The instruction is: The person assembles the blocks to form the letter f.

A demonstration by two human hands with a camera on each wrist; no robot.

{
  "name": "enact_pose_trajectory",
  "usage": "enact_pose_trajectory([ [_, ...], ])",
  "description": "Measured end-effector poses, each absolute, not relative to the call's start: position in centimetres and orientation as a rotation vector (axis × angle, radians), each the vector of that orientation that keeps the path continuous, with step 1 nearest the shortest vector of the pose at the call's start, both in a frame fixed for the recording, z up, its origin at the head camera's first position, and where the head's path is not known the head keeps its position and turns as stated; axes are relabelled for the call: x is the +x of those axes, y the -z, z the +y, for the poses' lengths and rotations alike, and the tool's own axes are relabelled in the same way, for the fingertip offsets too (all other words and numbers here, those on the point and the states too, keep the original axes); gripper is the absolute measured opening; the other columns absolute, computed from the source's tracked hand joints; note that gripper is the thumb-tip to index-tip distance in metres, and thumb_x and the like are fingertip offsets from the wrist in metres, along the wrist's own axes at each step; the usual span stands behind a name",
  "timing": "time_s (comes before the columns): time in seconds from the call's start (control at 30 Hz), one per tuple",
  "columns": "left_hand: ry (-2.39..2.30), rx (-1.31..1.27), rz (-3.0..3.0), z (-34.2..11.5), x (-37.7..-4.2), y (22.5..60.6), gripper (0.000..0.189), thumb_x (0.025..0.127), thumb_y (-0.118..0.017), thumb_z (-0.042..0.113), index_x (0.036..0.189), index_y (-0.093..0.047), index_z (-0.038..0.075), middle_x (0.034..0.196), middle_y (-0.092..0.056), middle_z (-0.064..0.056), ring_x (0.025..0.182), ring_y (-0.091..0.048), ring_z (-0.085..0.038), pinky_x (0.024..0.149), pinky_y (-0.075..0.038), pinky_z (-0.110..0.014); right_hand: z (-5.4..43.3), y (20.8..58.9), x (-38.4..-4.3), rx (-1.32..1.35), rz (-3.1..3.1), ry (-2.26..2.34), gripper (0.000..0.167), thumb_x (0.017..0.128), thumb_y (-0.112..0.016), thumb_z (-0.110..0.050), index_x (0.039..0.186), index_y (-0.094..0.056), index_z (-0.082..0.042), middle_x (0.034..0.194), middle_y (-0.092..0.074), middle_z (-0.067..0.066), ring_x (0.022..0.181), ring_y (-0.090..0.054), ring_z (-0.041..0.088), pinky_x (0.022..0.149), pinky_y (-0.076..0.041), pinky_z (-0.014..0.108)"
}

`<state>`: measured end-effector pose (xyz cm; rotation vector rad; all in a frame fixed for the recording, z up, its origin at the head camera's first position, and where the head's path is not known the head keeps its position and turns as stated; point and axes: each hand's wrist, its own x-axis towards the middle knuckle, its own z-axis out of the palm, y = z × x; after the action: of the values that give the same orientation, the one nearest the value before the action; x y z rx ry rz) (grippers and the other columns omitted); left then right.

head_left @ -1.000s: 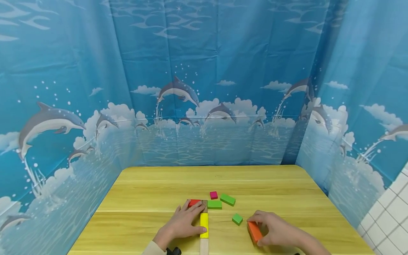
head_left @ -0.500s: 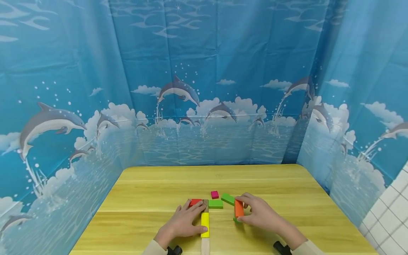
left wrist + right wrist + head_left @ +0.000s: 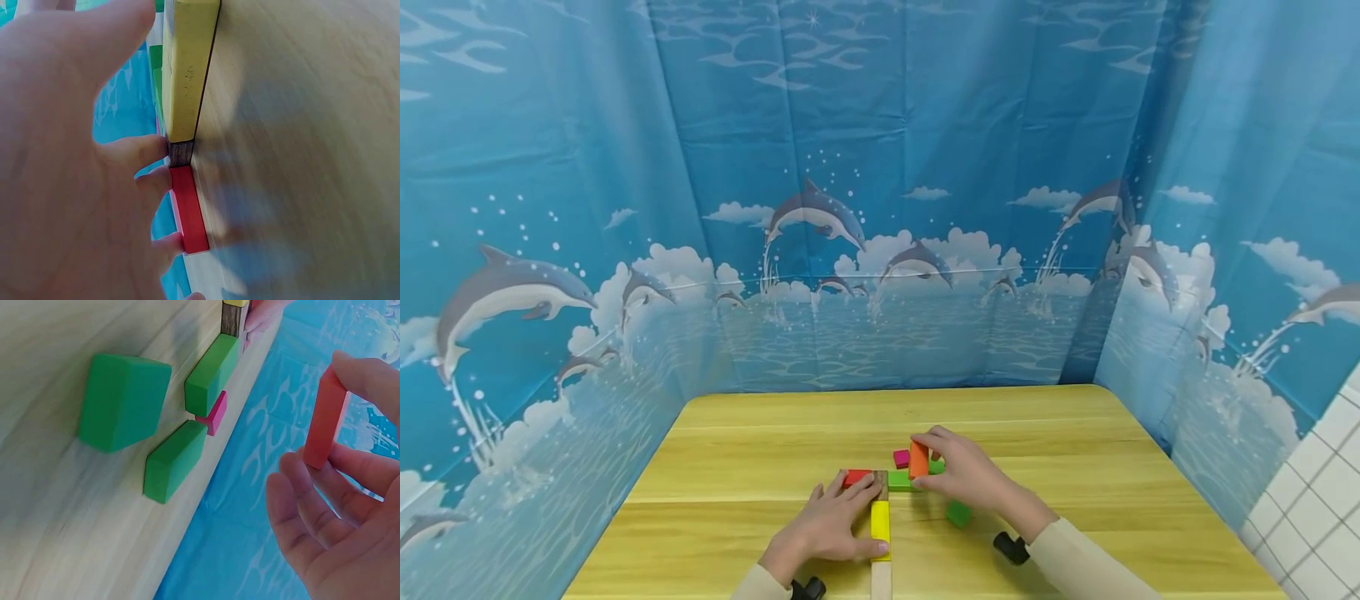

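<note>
My right hand (image 3: pixel 970 475) pinches an orange block (image 3: pixel 919 460) by its two ends, thumb at the near end. In the right wrist view this block (image 3: pixel 326 419) is held off the table. My left hand (image 3: pixel 831 525) lies with spread fingers on a row of blocks. Its fingertips touch the red block (image 3: pixel 856 477) and the dark brown block (image 3: pixel 882 485), and its thumb rests on the yellow block (image 3: pixel 880 525). A pale wood block (image 3: pixel 881 579) continues the row toward me. Right of the brown block lies a green block (image 3: pixel 901 481).
Behind the orange block is a small magenta block (image 3: pixel 901 459). A second green block (image 3: pixel 175 461) lies partly behind my right hand, and a green cube (image 3: pixel 958 512) sits nearer me. The wooden table (image 3: pixel 737 433) meets a blue dolphin curtain (image 3: pixel 887 333) at its far edge.
My right hand has lifted the orange block from the table's right side and carried it left and away from me, over the green blocks. The left hand has stayed in place.
</note>
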<state>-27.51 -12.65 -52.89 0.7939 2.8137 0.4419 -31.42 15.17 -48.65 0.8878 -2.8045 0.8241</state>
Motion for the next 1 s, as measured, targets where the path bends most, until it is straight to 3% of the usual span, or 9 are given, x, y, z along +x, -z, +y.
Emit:
enact_pose_trajectory([
  [0.13, -0.423, 0.81, 2.796, -12.7, -27.6, 52.6, 0.093, 0.085, -0.053, 0.08, 0.161, -0.028, 0.031, 0.166, -0.021, 0.006, 0.151, -0.011, -0.041, 0.11, -0.016, -0.074, 14.2, 48.7, -32.2, 0.884, -2.797, -0.796, 0.07, 0.085, -0.078, -0.053, 0.143, -0.058, -0.018, 0.117, -0.059, -0.011, 0.092, -0.058, 0.015, 0.07, -0.05, 0.027],
  [0.27, -0.423, 0.822, 2.768, -12.7, -27.6, 52.3, 0.097, 0.084, -0.058, 0.078, 0.162, -0.025, 0.03, 0.167, -0.019, 0.005, 0.151, -0.01, -0.042, 0.109, -0.017, -0.074, 13.3, 49.0, -32.8, 0.885, -2.78, -0.815, 0.068, 0.085, -0.081, -0.045, 0.142, -0.059, -0.015, 0.112, -0.059, -0.01, 0.092, -0.059, 0.02, 0.069, -0.05, 0.027],
  [0.5, -0.361, 0.838, 2.74, -12.9, -27.5, 52.0, 0.107, 0.077, -0.062, 0.081, 0.163, -0.019, 0.032, 0.168, -0.013, 0.006, 0.152, -0.008, -0.042, 0.109, -0.017, -0.074, 11.8, 49.1, -33.8, 0.865, -2.765, -0.769, 0.066, 0.084, -0.082, -0.039, 0.141, -0.06, -0.014, 0.109, -0.059, -0.008, 0.087, -0.055, 0.013, 0.068, -0.049, 0.026],
  [0.73, -0.322, 0.831, 2.726, -13.0, -27.7, 51.9, 0.112, 0.073, -0.062, 0.085, 0.163, -0.017, 0.034, 0.168, -0.012, 0.008, 0.152, -0.008, -0.04, 0.11, -0.016, -0.074, 10.7, 49.1, -35.1, 0.861, -2.793, -0.77, 0.066, 0.085, -0.082, -0.039, 0.14, -0.06, -0.012, 0.106, -0.059, -0.007, 0.087, -0.058, 0.016, 0.07, -0.05, 0.027],
  [1.0, -0.336, 0.817, 2.709, -13.0, -27.7, 52.2, 0.112, 0.074, -0.063, 0.083, 0.163, -0.015, 0.034, 0.169, -0.009, 0.008, 0.152, -0.005, -0.04, 0.109, -0.017, -0.074, 9.6, 49.7, -36.9, 0.854, -2.836, -0.771, 0.066, 0.085, -0.082, -0.038, 0.141, -0.059, -0.011, 0.107, -0.06, -0.003, 0.081, -0.053, 0.011, 0.068, -0.049, 0.027],
])
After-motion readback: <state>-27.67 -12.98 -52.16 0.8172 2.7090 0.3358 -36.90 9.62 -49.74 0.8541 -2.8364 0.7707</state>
